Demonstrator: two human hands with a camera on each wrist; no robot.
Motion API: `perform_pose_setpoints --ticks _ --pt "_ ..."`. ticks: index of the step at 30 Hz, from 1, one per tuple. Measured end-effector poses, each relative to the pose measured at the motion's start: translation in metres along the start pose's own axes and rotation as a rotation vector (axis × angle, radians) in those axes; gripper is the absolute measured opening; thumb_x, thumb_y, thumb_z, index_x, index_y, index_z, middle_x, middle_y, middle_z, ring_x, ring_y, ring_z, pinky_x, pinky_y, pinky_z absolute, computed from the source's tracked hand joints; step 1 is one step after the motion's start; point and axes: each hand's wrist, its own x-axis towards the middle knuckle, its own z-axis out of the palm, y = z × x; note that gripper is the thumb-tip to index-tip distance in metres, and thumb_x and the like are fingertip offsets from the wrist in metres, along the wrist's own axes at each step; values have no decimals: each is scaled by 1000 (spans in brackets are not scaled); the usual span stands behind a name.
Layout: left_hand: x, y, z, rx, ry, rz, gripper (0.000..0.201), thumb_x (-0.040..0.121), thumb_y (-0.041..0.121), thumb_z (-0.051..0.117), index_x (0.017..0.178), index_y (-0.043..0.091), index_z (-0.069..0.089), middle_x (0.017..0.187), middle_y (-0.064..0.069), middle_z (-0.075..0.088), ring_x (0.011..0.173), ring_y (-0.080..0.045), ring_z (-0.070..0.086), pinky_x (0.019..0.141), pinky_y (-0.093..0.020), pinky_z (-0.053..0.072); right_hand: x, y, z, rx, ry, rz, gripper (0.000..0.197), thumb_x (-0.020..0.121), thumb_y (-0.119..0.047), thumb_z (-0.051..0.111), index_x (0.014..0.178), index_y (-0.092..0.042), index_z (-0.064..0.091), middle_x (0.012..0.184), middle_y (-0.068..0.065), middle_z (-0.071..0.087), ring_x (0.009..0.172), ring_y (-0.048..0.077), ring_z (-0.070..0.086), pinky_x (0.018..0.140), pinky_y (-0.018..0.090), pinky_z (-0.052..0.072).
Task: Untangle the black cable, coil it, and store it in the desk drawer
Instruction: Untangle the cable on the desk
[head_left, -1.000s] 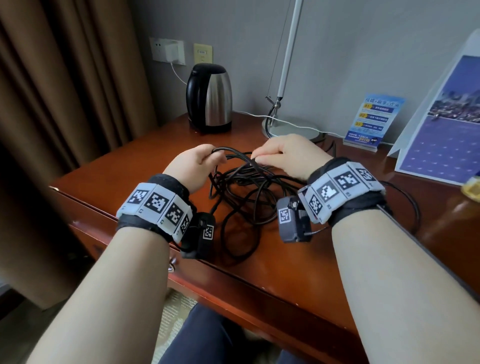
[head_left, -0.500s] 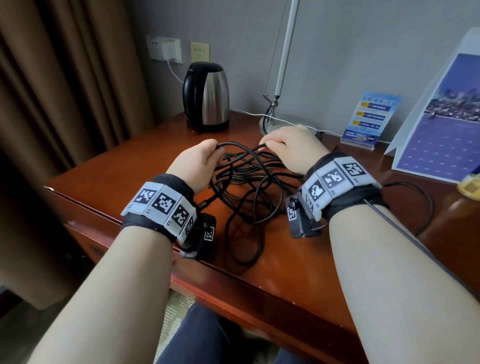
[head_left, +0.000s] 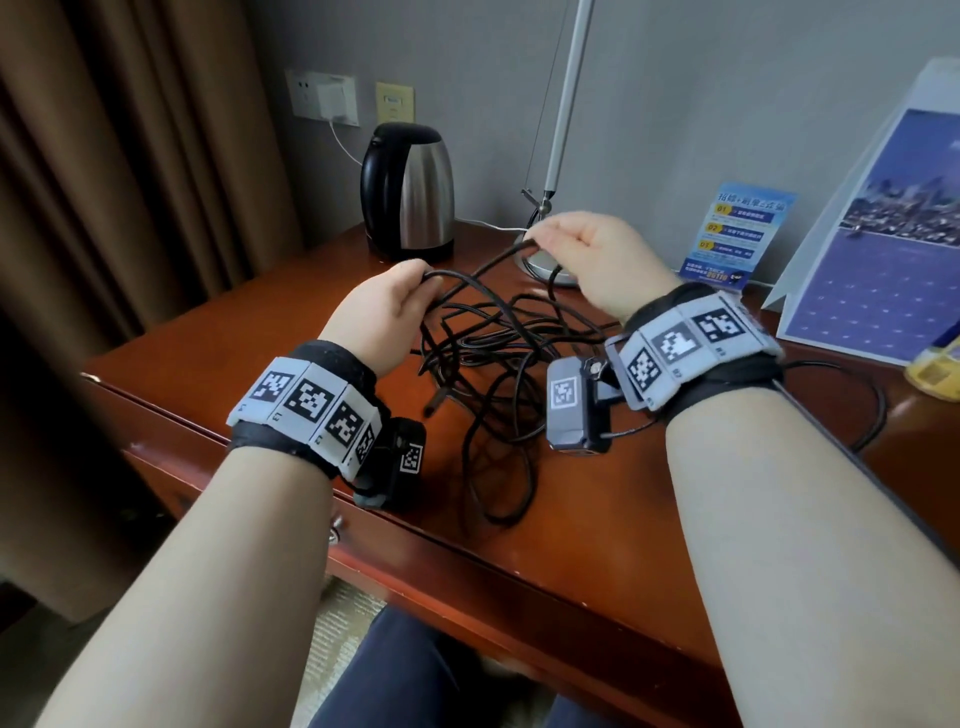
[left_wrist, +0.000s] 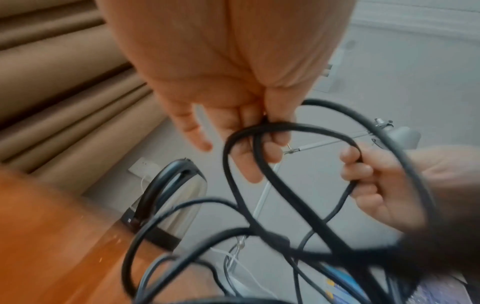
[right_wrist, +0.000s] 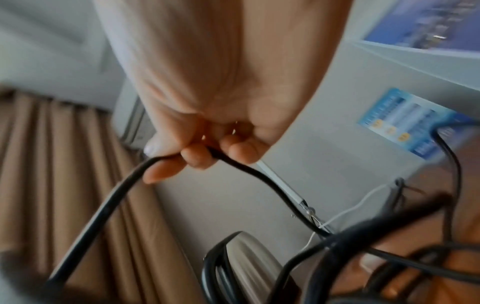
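A tangled black cable (head_left: 493, 358) lies in loose loops on the red-brown desk (head_left: 597, 519). My left hand (head_left: 387, 312) pinches a strand of the black cable (left_wrist: 259, 131) and holds it above the pile. My right hand (head_left: 597, 254), farther back and higher, grips another strand of the black cable (right_wrist: 228, 160) in curled fingers. A taut run of cable spans between the two hands. One plug end (head_left: 434, 408) rests on the desk near my left wrist. The drawer front (head_left: 249, 499) sits under the desk's front edge, with only its knob (head_left: 335, 535) showing.
A black and steel kettle (head_left: 408, 192) stands at the back left. A lamp base (head_left: 545, 265) and pole rise behind my right hand. A blue leaflet (head_left: 737, 234) and a calendar (head_left: 883, 260) stand at the right. Curtains (head_left: 130, 182) hang on the left.
Both hands have lifted off the pile with their strands. The right hand rose and moved back, pulling a length of cable taut between the hands.
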Motion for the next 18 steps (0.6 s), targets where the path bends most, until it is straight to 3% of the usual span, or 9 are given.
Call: perform_pose_setpoints --ticks 2,4,7,8,10,11,14,16,18 --pt "2 -1 -3 -26 14 -4 24 99 23 38 85 9 51 76 1 59 68 -14 49 55 -11 33 4 10 1 67 104 50 24 99 -25 42 97 -20 65 98 2 68 69 -1 48 63 11 37" --pt "2 -1 -4 -58 8 -27 25 100 23 37 91 5 51 78 -7 60 71 -18 52 56 -21 34 8 21 4 -56 119 112 30 99 -25 39 101 -14 66 88 -5 64 70 -2 49 62 11 37" --pt "-2 2 0 -132 -16 -33 18 100 21 36 91 8 44 65 -4 49 65 -18 54 54 -9 40 14 35 5 -421 50 153 32 97 -29 37 94 -18 67 95 3 64 92 24 57 77 26 39" --pt "-3 3 2 -181 -21 -36 16 100 20 35 91 9 42 63 -3 43 58 -14 54 58 -11 48 13 34 6 -488 7 150 32 97 -31 37 90 -20 66 96 3 63 95 27 55 81 28 39" --pt "0 3 5 -233 -27 -53 17 100 21 35 92 8 42 60 -2 35 46 -6 50 68 -34 58 10 27 9 -522 -98 98 31 96 -38 40 89 -24 67 97 -3 64 96 21 55 85 29 42" --pt "1 5 6 -236 -31 -60 18 100 21 35 92 7 42 60 -3 34 46 -9 48 68 -37 59 8 21 9 -529 -158 55 30 95 -41 43 94 -26 68 102 -6 65 98 18 56 85 29 43" --pt "4 8 7 -224 -34 -46 15 100 19 36 93 8 44 63 -4 35 59 -21 47 61 -24 58 8 8 11 -574 -303 -16 29 94 -41 47 112 -28 66 114 -11 64 104 11 55 82 23 38" --pt "3 5 6 -204 -16 -29 16 99 18 38 95 8 49 64 -3 43 60 -22 54 64 -22 56 12 3 9 -556 -310 -12 25 93 -37 49 103 -27 69 97 -12 67 86 3 57 80 23 40" --pt "2 -1 4 -147 7 9 16 99 17 40 97 11 54 66 2 51 61 -13 55 63 -7 45 15 2 5 -483 -233 26 22 93 -30 49 87 -25 69 70 -13 61 61 -3 53 73 23 41"
